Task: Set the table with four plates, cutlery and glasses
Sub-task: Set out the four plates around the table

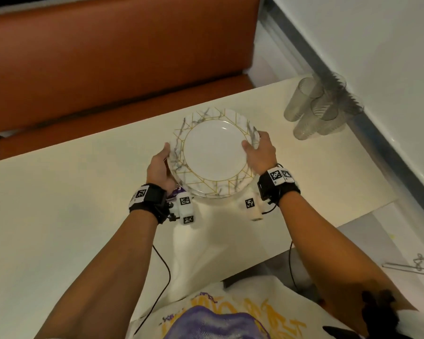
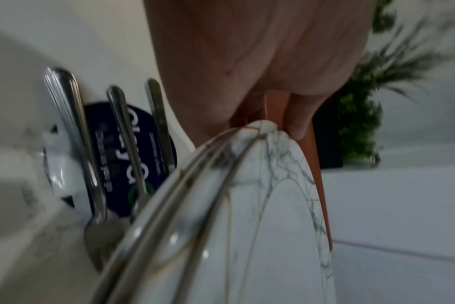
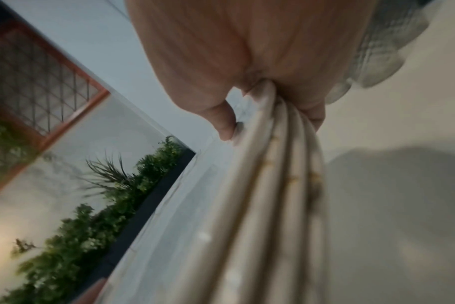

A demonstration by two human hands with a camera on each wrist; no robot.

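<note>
A stack of white plates (image 1: 214, 155) with grey marble veins and gold lines hangs a little above the cream table (image 1: 59, 204). My left hand (image 1: 160, 167) grips its left rim and my right hand (image 1: 260, 152) grips its right rim, thumb on top. The left wrist view shows several stacked plate rims (image 2: 195, 205) under my fingers (image 2: 296, 115). The right wrist view shows the stacked plate edges (image 3: 281, 185) pinched in my right hand (image 3: 247, 92). Spoons (image 2: 91, 185) lie on the table under the stack. Clear glasses (image 1: 316, 108) stand at the table's far right.
An orange bench seat (image 1: 108, 57) runs along the table's far side. A white wall and grey ledge (image 1: 377, 118) bound the right. A dark blue printed packet (image 2: 122, 156) lies beneath the spoons. A wire object (image 1: 416, 264) lies on the floor at right.
</note>
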